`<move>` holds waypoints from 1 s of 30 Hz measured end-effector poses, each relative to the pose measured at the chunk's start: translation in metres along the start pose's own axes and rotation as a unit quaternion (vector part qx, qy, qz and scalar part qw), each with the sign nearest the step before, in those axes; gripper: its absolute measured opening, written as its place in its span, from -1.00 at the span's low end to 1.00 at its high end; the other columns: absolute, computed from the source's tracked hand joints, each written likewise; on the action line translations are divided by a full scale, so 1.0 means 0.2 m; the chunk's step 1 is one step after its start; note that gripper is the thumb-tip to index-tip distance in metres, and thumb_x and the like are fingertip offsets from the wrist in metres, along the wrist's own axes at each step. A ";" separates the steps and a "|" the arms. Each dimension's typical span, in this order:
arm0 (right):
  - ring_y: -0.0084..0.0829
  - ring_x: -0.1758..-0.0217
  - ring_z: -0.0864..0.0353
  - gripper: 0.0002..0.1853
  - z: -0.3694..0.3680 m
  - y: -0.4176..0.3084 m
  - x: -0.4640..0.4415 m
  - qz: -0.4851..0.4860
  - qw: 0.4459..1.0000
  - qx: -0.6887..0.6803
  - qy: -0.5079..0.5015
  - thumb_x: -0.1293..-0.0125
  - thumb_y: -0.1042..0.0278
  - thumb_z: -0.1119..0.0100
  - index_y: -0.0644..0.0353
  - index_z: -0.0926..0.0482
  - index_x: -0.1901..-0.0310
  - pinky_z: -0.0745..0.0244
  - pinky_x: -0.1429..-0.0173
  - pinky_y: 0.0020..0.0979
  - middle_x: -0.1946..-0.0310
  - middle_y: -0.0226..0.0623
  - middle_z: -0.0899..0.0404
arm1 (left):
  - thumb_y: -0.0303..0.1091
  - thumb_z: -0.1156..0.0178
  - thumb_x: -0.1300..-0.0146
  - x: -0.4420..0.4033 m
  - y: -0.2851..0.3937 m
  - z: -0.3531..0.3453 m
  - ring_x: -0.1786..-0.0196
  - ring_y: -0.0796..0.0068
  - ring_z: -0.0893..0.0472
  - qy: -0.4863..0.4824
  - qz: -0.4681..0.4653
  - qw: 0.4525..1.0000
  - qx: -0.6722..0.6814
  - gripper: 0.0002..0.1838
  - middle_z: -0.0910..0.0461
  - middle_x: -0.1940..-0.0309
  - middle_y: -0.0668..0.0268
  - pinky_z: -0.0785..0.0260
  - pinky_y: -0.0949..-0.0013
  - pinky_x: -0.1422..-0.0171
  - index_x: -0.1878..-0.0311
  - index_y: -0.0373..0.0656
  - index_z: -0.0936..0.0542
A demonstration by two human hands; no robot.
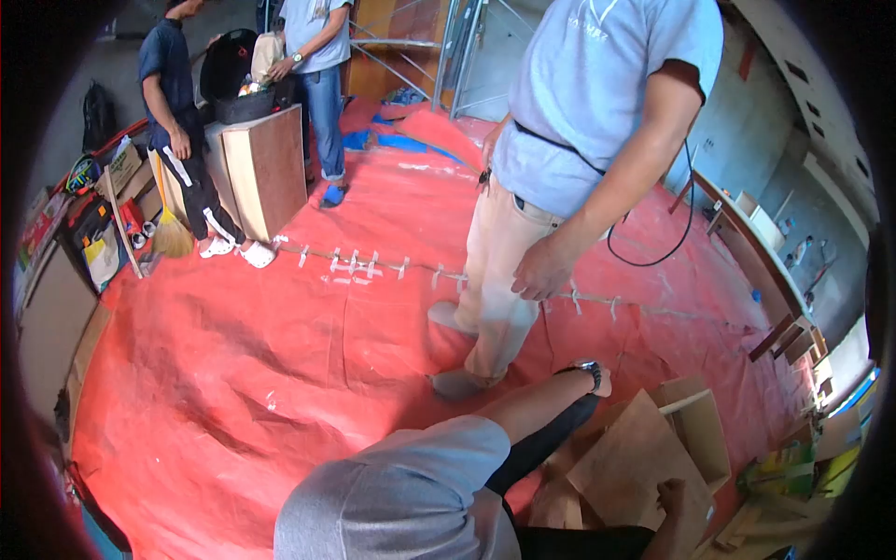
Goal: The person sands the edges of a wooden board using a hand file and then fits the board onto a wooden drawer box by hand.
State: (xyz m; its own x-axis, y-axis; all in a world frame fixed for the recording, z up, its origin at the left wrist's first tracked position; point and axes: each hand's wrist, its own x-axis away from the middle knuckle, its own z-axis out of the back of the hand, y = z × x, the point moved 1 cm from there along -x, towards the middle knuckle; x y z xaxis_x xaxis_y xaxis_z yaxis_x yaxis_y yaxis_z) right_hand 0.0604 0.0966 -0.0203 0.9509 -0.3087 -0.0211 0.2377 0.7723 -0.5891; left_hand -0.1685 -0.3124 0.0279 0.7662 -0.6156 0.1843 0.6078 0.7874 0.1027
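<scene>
My left forearm, with a dark watch (592,373) at the wrist, stretches over my black-trousered leg (551,448). My left hand (604,383) hangs past the knee, its fingers mostly hidden. At the lower right, my right hand (670,497) is closed, with curled fingers against a tilted, thin wooden panel (625,462). Whether anything is inside those fingers cannot be made out. Behind the panel is an open box (702,434) of brown board. My grey-shirted shoulder (401,495) fills the bottom of the view.
A person in a grey shirt (607,103) stands close in front. Two more people stand by a wooden cabinet (266,173) with a black case (245,107) on top. Taped red sheeting (233,345) covers the floor. A broom (173,233), scaffolding (448,56) and long bench (756,243) line the sides.
</scene>
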 end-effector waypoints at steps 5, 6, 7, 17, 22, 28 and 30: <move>-0.31 0.65 -0.64 -0.77 -0.02 0.17 -0.06 0.009 1.000 0.007 0.018 -0.21 0.43 -0.32 0.50 -0.59 0.39 -0.57 0.66 -0.23 0.60 -0.10 -0.58 | -0.17 -0.08 -0.23 0.06 0.03 0.03 -0.21 -0.09 -0.68 -0.040 -0.076 0.995 -0.057 -0.51 -0.64 -0.25 0.02 -0.55 -0.36 -0.08 -0.11 -0.21 -0.75; -0.31 0.65 -0.64 -0.77 -0.07 0.39 -0.17 0.046 0.998 0.025 0.029 -0.21 0.43 -0.32 0.50 -0.59 0.39 -0.56 0.67 -0.23 0.59 -0.09 -0.58 | -0.17 -0.08 -0.23 0.10 0.03 0.06 -0.21 -0.11 -0.67 -0.030 -0.056 0.997 -0.031 -0.51 -0.63 -0.27 0.02 -0.54 -0.38 -0.08 -0.11 -0.20 -0.75; -0.31 0.65 -0.64 -0.76 -0.11 0.49 -0.24 0.083 0.995 0.042 0.040 -0.20 0.42 -0.32 0.50 -0.58 0.38 -0.56 0.68 -0.22 0.59 -0.09 -0.58 | -0.16 -0.09 -0.22 0.13 0.02 0.09 -0.21 -0.12 -0.67 -0.020 -0.036 0.999 -0.007 -0.51 -0.63 -0.28 0.02 -0.54 -0.40 -0.08 -0.11 -0.18 -0.75; -0.32 0.58 -0.66 -0.76 0.00 -0.05 0.00 -0.038 0.999 -0.009 -0.026 -0.21 0.42 -0.37 0.45 -0.55 0.32 -0.61 0.60 -0.22 0.50 -0.13 -0.60 | -0.13 -0.04 -0.24 0.11 -0.06 0.03 -0.23 -0.18 -0.65 -0.002 0.008 0.998 0.060 -0.46 -0.67 -0.22 0.00 -0.51 -0.43 -0.18 -0.18 -0.17 -0.71; -0.34 0.52 -0.69 -0.74 0.02 -0.09 0.02 -0.048 0.998 0.008 -0.040 -0.24 0.40 -0.39 0.45 -0.54 0.33 -0.59 0.57 -0.21 0.51 -0.09 -0.59 | -0.13 -0.04 -0.22 0.12 -0.05 0.05 -0.24 -0.16 -0.65 -0.021 0.034 0.997 0.071 -0.43 -0.66 -0.23 0.00 -0.52 -0.35 -0.24 -0.22 -0.21 -0.68; -0.34 0.55 -0.67 -0.75 0.02 -0.06 -0.01 -0.010 0.998 0.043 -0.053 -0.20 0.43 -0.34 0.53 -0.58 0.30 -0.53 0.58 -0.23 0.54 -0.09 -0.60 | -0.17 -0.03 -0.18 0.09 -0.05 0.03 -0.21 -0.20 -0.66 0.000 0.044 0.996 0.078 -0.44 -0.67 -0.20 -0.05 -0.51 -0.37 -0.23 -0.20 -0.20 -0.69; -0.34 0.58 -0.66 -0.75 0.01 -0.09 -0.01 -0.034 0.999 0.016 -0.038 -0.18 0.43 -0.34 0.53 -0.59 0.29 -0.53 0.59 -0.24 0.54 -0.10 -0.61 | -0.17 -0.04 -0.18 0.10 -0.04 0.04 -0.21 -0.20 -0.66 0.001 0.044 0.997 0.064 -0.44 -0.67 -0.20 -0.06 -0.51 -0.36 -0.23 -0.19 -0.20 -0.69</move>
State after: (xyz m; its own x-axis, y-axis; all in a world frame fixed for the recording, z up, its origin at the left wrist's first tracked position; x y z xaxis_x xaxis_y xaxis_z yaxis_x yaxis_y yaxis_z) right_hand 0.0543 0.0852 -0.0078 0.9443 -0.3189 0.0811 0.3078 0.7688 -0.5605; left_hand -0.1603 -0.3315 0.0379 0.8165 -0.5433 0.1954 0.5062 0.8364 0.2102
